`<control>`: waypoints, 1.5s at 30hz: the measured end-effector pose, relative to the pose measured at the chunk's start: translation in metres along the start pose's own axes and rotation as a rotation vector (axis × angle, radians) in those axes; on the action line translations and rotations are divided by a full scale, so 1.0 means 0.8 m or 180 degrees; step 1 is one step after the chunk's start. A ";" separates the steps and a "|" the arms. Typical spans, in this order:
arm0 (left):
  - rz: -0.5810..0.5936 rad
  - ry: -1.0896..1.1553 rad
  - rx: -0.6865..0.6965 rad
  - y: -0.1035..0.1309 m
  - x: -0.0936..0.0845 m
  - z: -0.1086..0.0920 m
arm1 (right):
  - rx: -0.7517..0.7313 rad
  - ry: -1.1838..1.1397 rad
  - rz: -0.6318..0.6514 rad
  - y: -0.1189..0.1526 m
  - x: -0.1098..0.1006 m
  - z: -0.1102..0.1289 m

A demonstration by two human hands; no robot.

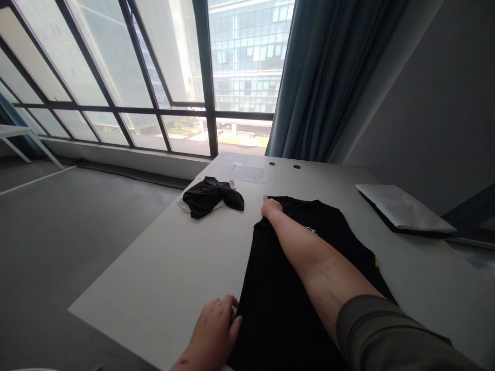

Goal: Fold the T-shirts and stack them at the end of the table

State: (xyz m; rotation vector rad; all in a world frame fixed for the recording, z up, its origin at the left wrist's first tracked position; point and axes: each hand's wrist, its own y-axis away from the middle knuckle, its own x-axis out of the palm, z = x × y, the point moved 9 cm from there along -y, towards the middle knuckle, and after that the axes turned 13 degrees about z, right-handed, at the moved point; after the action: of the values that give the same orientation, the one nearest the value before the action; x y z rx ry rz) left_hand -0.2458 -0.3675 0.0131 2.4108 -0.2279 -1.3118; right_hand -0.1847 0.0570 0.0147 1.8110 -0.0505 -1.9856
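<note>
A black T-shirt (280, 293) lies spread on the white table, its neckline toward the window. White lettering shows on the chest, partly covered by my right forearm. A small yellow-green patch is at its right edge. My right hand (271, 206) reaches across the cloth and pinches the shirt at its far left shoulder. Near the bottom of the view, my left hand (217, 324) has its thumb and fingers closed on the shirt's left edge. The lower end of the shirt runs out of view.
A crumpled black garment (209, 198) with some white cloth sits left of the shirt. Papers (247, 173) lie at the table's far end. On the right is a flat silver-grey package (402, 206). The white table (162, 273) ends at a left edge above grey floor.
</note>
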 end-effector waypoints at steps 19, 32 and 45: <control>0.0436 0.0553 0.0193 0.031 -0.022 -0.022 | -0.0700 0.0002 -0.0193 -0.052 -0.039 0.011; 0.0391 0.0346 0.1056 0.040 -0.039 -0.141 | -0.0366 -0.0230 -0.0645 -0.020 -0.086 -0.131; 0.0321 -0.0720 0.1409 -0.034 0.046 -0.222 | -0.0445 -0.0086 -0.0318 -0.029 0.000 -0.201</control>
State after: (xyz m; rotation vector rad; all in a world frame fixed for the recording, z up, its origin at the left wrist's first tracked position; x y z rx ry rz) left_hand -0.0787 -0.3088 0.0604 2.5475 -0.7646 -1.6244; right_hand -0.0383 0.1215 -0.0146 1.7284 0.1694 -2.0276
